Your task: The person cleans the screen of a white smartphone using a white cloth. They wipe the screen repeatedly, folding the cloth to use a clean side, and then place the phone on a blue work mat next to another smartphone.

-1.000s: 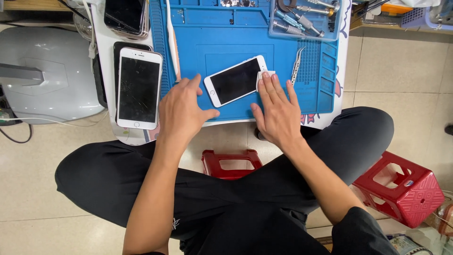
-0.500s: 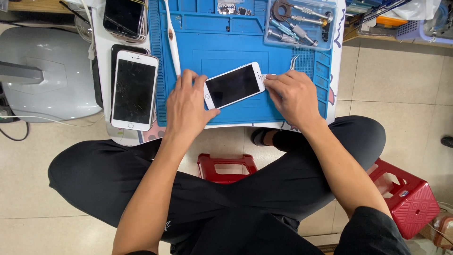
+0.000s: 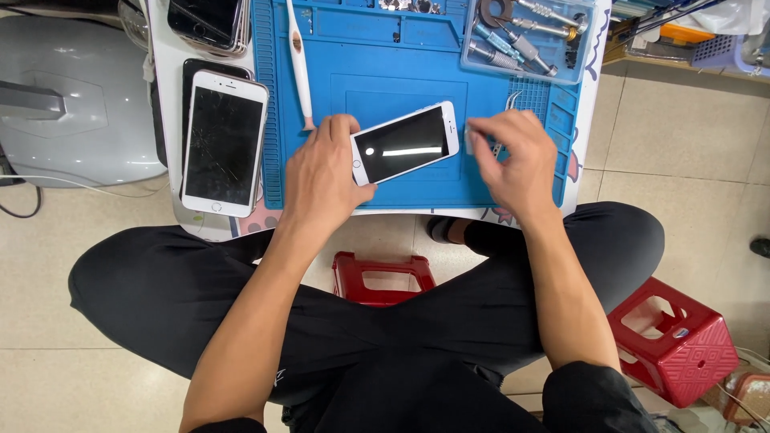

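Observation:
A white smartphone with a dark screen lies tilted on the blue work mat. My left hand grips its lower left end, thumb on the front edge. My right hand hovers just right of the phone's top end, fingers curled around a small white pad; I cannot tell if it touches the phone. Metal tweezers lie on the mat behind my right hand.
A second white phone with a cracked screen lies on the table's left part, with more phones stacked behind it. A white pen-like tool lies on the mat. A clear tray of screwdrivers sits back right. Red stools stand on the floor.
My right hand has drawn off the phone's screen to its right end and curled its fingers. My left hand has kept hold of the phone's lower end.

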